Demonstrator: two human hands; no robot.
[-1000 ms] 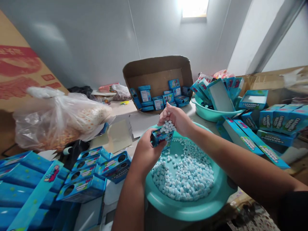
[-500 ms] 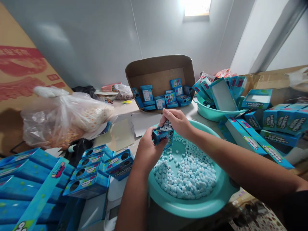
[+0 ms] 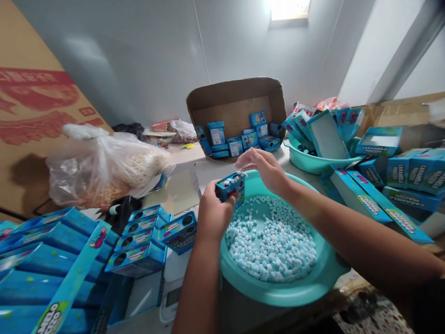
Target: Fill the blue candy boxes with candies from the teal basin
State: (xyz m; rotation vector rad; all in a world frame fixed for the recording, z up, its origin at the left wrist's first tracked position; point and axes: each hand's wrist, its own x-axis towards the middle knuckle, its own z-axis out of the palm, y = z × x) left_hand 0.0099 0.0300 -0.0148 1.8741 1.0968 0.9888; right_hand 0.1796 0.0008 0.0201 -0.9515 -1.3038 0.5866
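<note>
Item: small blue box point(image 3: 230, 188), 1 piece, centre of the frame, tilted, top opening facing up; white candies point(image 3: 238, 175) show at the opening. Position: above the left part of the rim of the large teal basin point(image 3: 274, 297).

Left hand point(image 3: 214, 206): 1, centre; pinching the small blue box, thumb on the near side, fingers around its left end.

Right hand point(image 3: 262, 167): 1, centre, just right of and above the box, apart from it; fingers loosely extended and slightly curved, over the far rim of the basin. Palm mostly turned from view; cannot tell whether anything lies in it.

Loose candies point(image 3: 274, 253): white and pale blue, many, spread inside the basin, lower centre.

Holed blue boxes point(image 3: 136, 260): 4 in a row, lower left; 1 similar tilted box point(image 3: 179, 232) just beside them.

Flat white device point(image 3: 168, 313): 1, lower centre-left, grey panel on top, partly behind the left forearm.

Open brown carton point(image 3: 229, 109): 1, upper centre, with several printed blue boxes point(image 3: 217, 134) inside.

Second teal basin point(image 3: 321, 165): 1, right of centre, with blue trays point(image 3: 328, 134).

Knotted clear bag point(image 3: 93, 162): 1, left.
</note>
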